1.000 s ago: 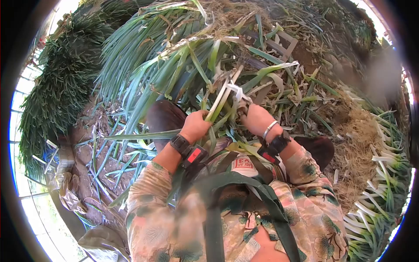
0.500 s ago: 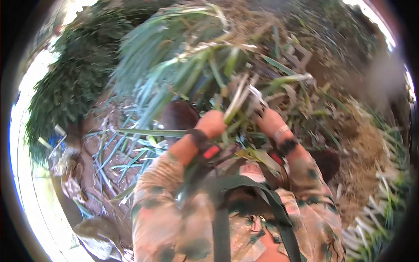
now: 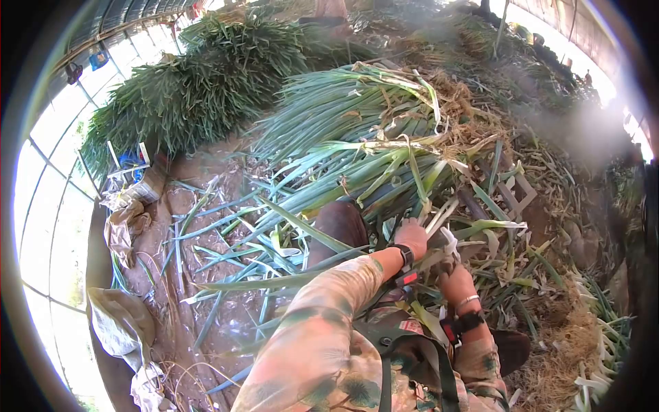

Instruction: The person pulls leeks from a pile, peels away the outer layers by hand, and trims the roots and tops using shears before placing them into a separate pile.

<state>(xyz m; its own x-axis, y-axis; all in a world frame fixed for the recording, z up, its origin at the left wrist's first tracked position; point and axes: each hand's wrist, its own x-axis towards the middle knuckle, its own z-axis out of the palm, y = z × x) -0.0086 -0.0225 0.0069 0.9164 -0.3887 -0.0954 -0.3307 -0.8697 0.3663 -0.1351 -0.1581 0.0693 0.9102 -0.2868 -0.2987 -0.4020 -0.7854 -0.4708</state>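
My left hand [image 3: 410, 237] is closed around a few green onion stalks [image 3: 441, 215], whose pale lower ends point up and to the right. Close by on the right, my right hand [image 3: 456, 285] is closed too. A whitish strip [image 3: 449, 242] sticks up from its fingers; I cannot make out whether it is a tool or a peeled leaf. Just beyond both hands lies a big pile of green onions [image 3: 343, 168], leaves to the left and roots to the right. Loose trimmed leaves [image 3: 480, 255] surround my right hand.
A larger green heap [image 3: 199, 89] stands at the back left. Cut leaves litter the soil floor [image 3: 226, 172]. On the right lie fibrous root trimmings [image 3: 556, 343] and a row of pale-stemmed onions [image 3: 604, 343]. A sack [image 3: 123, 323] sits by the left wall.
The view has swung up and to the left, so more of the heap and the tunnel walls shows. My left hand still grips onion stalks; my right hand stays close beside it.
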